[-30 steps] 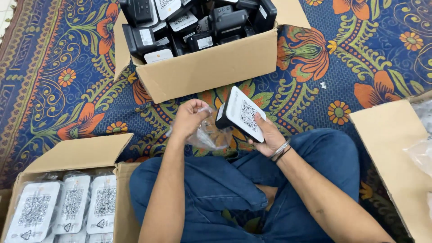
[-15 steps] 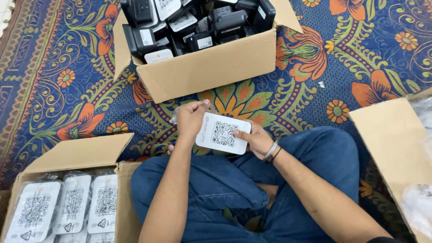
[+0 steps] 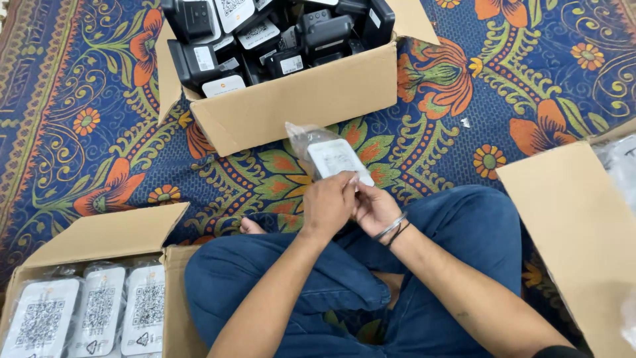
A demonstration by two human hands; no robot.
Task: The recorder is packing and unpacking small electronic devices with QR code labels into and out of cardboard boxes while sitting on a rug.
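Note:
I sit cross-legged on a patterned carpet. My left hand (image 3: 329, 205) and my right hand (image 3: 376, 209) meet above my knees, both gripping the near end of a small white-faced device (image 3: 336, 160) that sits inside a clear plastic bag (image 3: 306, 137). The bagged device points away from me, toward an open cardboard box (image 3: 298, 99) full of black devices with white labels. A bracelet circles my right wrist.
At lower left, an open cardboard box (image 3: 99, 235) holds bagged white-faced devices laid in a row. Another cardboard box (image 3: 570, 219) stands at the right edge with clear plastic in it. Blue floral carpet (image 3: 79, 132) surrounds everything.
The device was bare in my right hand with the bag in my left; then both hands laid it flat. Now it is inside the bag, tilted away from me.

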